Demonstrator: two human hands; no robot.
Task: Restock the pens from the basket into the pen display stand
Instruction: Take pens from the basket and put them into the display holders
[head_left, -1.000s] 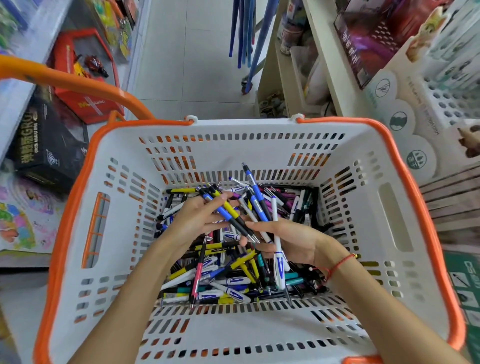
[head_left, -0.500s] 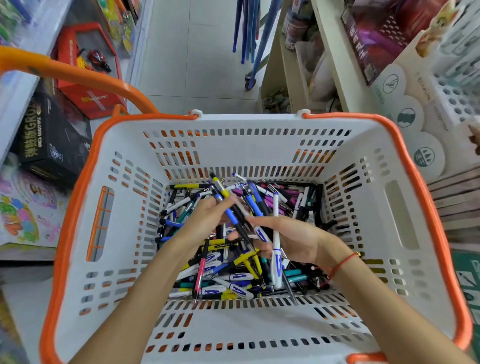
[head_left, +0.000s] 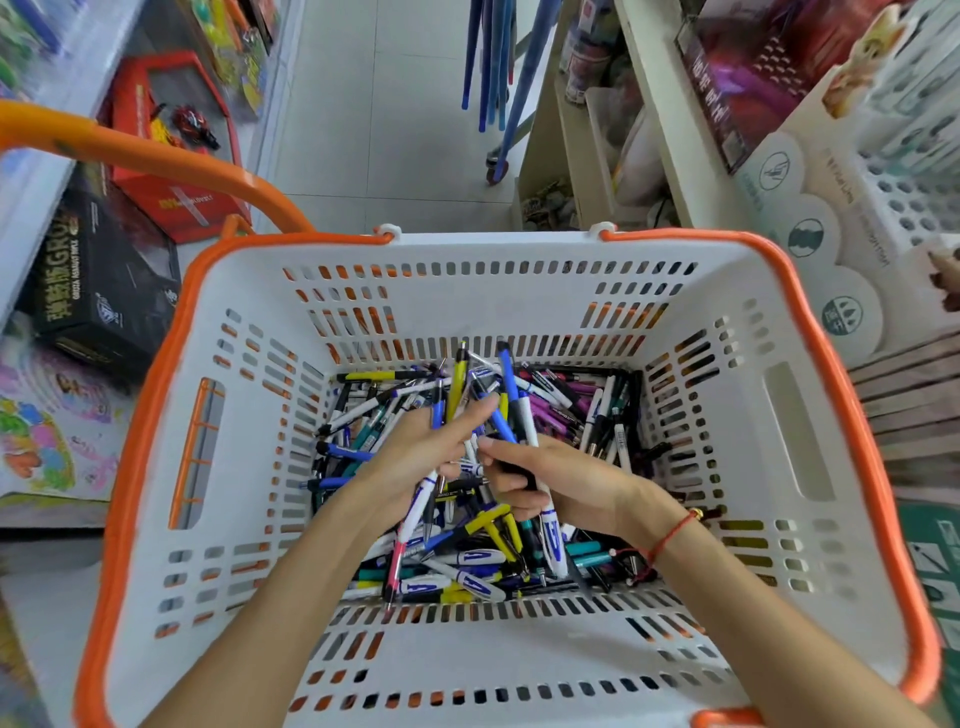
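Floor (head_left: 395, 104): pale tiles running up the aisle.
Red toy box (head_left: 171, 156): on the left shelving, a small toy vehicle showing in its window.
Black box (head_left: 98, 280): just below the red one, printed with gold lettering.
Blue poles (head_left: 493, 62): a bunch hanging over the aisle, top centre.
Cream shelf unit (head_left: 654, 119): right of the aisle, packed with blurred goods.
Colourful cartoon package (head_left: 47, 431): far left, lying flat.

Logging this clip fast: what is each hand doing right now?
Left hand: grips a bunch of pens over the basket.
Right hand: grips a few pens, a white and blue one among them.
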